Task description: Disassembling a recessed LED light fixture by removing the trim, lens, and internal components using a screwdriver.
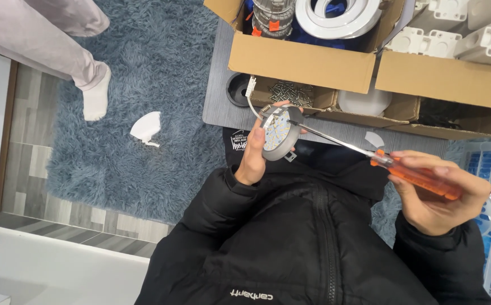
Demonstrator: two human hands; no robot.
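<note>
two hands (257,155), one screwdriver (369,153), one round lamp (279,134)

Round silver LED lamp (278,134), tilted, touched by orange-handled screwdriver (369,152) tip.

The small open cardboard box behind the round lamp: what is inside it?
Inside the small cardboard box lies a heap of small grey metal screws. The left hand, holding the round lamp, covers the box's near edge, and the bigger box overhangs its far part.
</note>
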